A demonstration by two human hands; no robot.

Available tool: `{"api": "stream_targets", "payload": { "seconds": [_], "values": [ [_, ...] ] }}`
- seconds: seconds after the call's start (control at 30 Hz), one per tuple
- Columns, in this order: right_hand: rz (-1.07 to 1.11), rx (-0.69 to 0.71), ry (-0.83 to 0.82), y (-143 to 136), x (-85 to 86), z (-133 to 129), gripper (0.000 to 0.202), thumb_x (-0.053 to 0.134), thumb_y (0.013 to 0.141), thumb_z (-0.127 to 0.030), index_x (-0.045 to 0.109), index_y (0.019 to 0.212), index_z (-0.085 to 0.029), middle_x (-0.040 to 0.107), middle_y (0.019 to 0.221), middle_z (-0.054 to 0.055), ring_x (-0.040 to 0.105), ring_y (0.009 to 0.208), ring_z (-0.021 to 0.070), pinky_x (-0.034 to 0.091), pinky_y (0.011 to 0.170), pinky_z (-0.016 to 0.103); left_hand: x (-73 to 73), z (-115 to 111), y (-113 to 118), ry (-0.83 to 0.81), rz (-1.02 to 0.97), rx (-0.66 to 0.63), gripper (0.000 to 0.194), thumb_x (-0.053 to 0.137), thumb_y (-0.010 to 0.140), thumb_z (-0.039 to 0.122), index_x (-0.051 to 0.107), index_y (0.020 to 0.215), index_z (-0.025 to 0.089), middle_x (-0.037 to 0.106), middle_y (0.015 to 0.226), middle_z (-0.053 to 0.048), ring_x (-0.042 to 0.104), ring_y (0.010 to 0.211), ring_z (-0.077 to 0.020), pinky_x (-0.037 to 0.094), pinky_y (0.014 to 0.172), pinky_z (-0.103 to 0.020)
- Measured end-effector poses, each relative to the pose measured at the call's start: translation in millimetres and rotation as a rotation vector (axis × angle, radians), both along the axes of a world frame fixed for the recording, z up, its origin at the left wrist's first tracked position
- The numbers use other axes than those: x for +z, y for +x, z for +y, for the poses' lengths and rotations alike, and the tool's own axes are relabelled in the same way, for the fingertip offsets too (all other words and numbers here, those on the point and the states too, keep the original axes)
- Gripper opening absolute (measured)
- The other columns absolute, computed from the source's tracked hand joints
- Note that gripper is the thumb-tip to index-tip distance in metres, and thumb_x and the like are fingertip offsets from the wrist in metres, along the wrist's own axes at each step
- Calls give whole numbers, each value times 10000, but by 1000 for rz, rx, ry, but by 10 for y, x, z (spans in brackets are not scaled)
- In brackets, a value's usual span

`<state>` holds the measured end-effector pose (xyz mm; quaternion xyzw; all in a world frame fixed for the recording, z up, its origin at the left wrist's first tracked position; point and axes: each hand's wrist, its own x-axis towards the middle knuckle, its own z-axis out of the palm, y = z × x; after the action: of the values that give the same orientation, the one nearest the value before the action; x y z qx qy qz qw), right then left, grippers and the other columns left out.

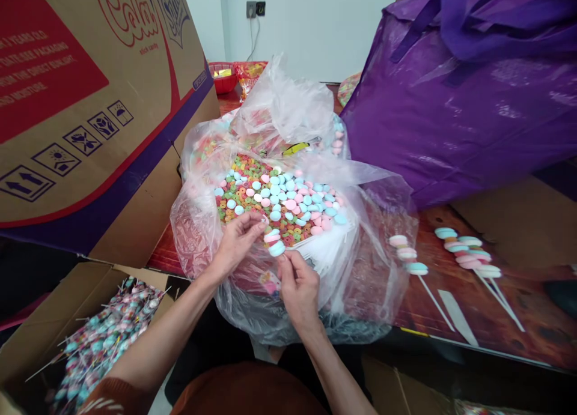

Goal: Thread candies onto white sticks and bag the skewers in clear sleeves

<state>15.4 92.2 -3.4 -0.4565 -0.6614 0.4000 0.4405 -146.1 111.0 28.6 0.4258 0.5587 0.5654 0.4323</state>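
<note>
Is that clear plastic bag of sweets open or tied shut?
Open: the plastic bag is spread wide, so the loose sweets inside lie bare.

- Thin clear plastic bag (pixel 369 247), crinkled and shiny, catching the light.
- Candies (pixel 279 199) inside look chalky and matt, pastel.
- Big box (pixel 90 102): brown cardboard, printed face faintly glossy.
- Purple tote bag (pixel 460 96), slick woven plastic with a sheen.
- Bench (pixel 451 295) shows a glossy, dark wood-grain surface.
- Candy sticks (pixel 469 253), thin, white and smooth.
</note>
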Motion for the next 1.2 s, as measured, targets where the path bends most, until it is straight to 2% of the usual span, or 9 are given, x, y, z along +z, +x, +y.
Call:
{"api": "stream_targets", "payload": {
  "seconds": [0.07, 0.17, 0.27, 0.43, 0.57, 0.73, 0.87, 1.0, 1.2],
  "values": [
    [5, -24, -31, 70, -14, 26, 298, 466, 978, -355, 533, 731, -202, 447, 583, -57, 430, 532, 104, 356, 536, 219, -9, 92, -19, 99, 332, 42, 167, 571, 905, 260, 697, 969, 171, 685, 959, -65, 619, 894, -182, 478, 826, -320],
    [21, -57, -67, 170, -24, 49, 309, 479, 972, -370, 525, 717, -203, 452, 589, -53, 440, 549, 110, 369, 546, 219, -49, 231, -88, 174, 804, -70, 222, 529, 876, 136, 739, 920, 192, 656, 1019, -77, 569, 987, -217, 443, 893, -353],
    [39, -84, -88, 220, -29, 48, 312, 496, 961, -383, 531, 710, -201, 455, 583, -52, 449, 554, 115, 380, 553, 221, -90, 320, -159, 158, 960, -185, 251, 494, 881, 117, 732, 909, 189, 642, 980, -71, 572, 924, -207, 453, 823, -326],
    [58, -97, -107, 221, -33, 43, 300, 502, 952, -382, 550, 720, -198, 463, 580, -51, 455, 550, 116, 379, 550, 221, -33, 369, -178, 157, 881, -194, 193, 521, 912, 194, 712, 932, 180, 669, 1034, -83, 620, 919, -201, 470, 824, -311],
    [67, -106, -115, 220, -53, 51, 305, 507, 954, -397, 557, 728, -198, 464, 581, -51, 454, 552, 118, 378, 551, 224, 43, 410, -101, 137, 784, -291, 123, 586, 888, 219, 702, 870, 180, 689, 986, -75, 629, 948, -219, 481, 868, -335],
    [94, -113, -121, 229, -50, 48, 318, 516, 951, -401, 540, 706, -200, 461, 578, -51, 449, 554, 119, 378, 559, 229, 35, 388, 71, 221, 919, -268, 130, 575, 889, 160, 704, 882, 180, 696, 1049, -96, 601, 1025, -250, 439, 958, -388],
    [128, -159, -119, 269, -6, 51, 323, 533, 941, -387, 517, 678, -200, 458, 583, -49, 435, 554, 117, 363, 554, 233, 5, 310, 123, 255, 898, -343, 181, 529, 935, 201, 704, 890, 183, 707, 1007, -100, 606, 996, -245, 451, 920, -368],
    [154, -180, -138, 317, 0, 59, 307, 549, 929, -389, 533, 689, -198, 468, 588, -45, 423, 545, 118, 356, 536, 239, -13, 296, 74, 204, 748, -323, 201, 518, 953, 267, 702, 967, 186, 717, 993, -85, 637, 956, -231, 463, 872, -342],
    [164, -176, -151, 324, -18, 51, 325, 551, 927, -395, 513, 670, -200, 456, 585, -45, 411, 542, 115, 345, 529, 239, -24, 402, 58, 78, 633, -267, 193, 539, 907, 235, 707, 854, 156, 697, 950, -79, 638, 897, -205, 471, 851, -312]
  ]
}}
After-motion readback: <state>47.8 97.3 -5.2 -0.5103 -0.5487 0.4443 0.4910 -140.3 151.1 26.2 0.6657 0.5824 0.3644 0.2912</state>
